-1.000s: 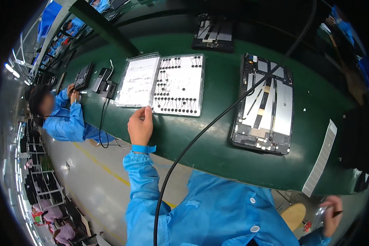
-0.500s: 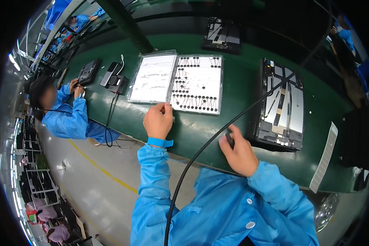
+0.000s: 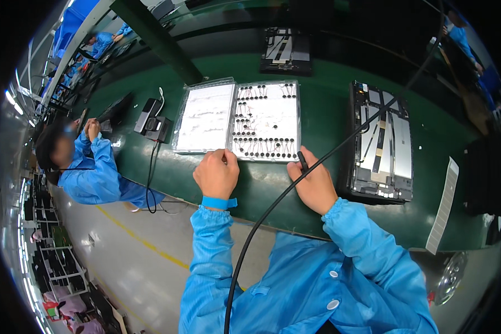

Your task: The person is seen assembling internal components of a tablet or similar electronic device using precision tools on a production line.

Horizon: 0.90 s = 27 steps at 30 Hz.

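Observation:
An open, flat clear-plastic case lies before me. Its left half (image 3: 206, 118) has a plain white lining. The right half (image 3: 286, 119) carries rows of small black round parts with thin wires (image 3: 263, 140). My left hand (image 3: 217, 175) is closed at the near edge, where the halves meet; its fingertips hide anything they may pinch. Closed around a short black stick-like tool (image 3: 303, 161), my right hand (image 3: 315, 186) is by the case's near right corner. The tool's lower part is hidden in the fingers.
A stack of opened tablet-like devices (image 3: 392, 145) stands right, another opened device (image 3: 285, 53) at the back. A black boxy device (image 3: 153, 127) with a cable is left of the case. A black cable (image 3: 273, 207) crosses my view. At far left sits a co-worker (image 3: 86, 161).
My right hand has moved up and left to the case's near right corner, bringing the black tool along. My left hand stays at the near edge. The co-worker's hands have moved up.

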Each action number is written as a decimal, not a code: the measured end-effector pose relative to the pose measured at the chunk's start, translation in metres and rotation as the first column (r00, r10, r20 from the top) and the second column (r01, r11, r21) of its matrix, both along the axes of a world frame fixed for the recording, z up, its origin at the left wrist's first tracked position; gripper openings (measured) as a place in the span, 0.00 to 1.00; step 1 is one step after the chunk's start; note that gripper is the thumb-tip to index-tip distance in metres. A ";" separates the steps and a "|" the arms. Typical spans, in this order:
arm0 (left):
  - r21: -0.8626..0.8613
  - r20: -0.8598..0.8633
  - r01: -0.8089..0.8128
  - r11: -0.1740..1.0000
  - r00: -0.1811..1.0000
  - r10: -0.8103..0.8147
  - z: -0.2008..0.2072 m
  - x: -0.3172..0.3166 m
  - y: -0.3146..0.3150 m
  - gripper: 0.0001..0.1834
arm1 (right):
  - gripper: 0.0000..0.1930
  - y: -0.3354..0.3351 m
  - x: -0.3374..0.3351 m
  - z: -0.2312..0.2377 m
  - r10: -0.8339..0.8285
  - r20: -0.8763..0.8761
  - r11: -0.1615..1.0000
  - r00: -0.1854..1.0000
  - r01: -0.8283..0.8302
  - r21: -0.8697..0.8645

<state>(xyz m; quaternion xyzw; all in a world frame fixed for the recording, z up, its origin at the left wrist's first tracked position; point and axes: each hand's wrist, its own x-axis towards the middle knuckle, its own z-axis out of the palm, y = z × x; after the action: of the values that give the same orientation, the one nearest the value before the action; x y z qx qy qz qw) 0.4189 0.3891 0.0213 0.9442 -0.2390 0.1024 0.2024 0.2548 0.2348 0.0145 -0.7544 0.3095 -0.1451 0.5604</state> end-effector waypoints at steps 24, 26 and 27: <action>0.069 -0.175 0.005 0.998 0.985 0.007 0.010 0.012 -0.001 0.16 | 0.24 -0.005 0.006 -0.011 -0.086 0.161 0.992 0.983 0.100 -0.078; 0.049 -0.180 0.025 0.998 0.983 -0.016 0.010 0.014 0.000 0.16 | 0.24 -0.006 0.009 -0.011 -0.103 0.181 0.994 0.978 0.106 -0.005; 0.022 -0.185 0.027 0.999 0.982 -0.022 0.008 0.013 0.002 0.16 | 0.23 -0.004 0.010 -0.008 -0.165 0.163 0.984 0.973 0.152 0.088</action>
<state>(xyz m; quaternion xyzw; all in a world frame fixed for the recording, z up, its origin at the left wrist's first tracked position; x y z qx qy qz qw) 0.4316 0.3915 0.0296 0.9490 -0.2320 0.0087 0.2132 0.2652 0.2313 0.0060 -0.6906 0.3250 -0.2414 0.5994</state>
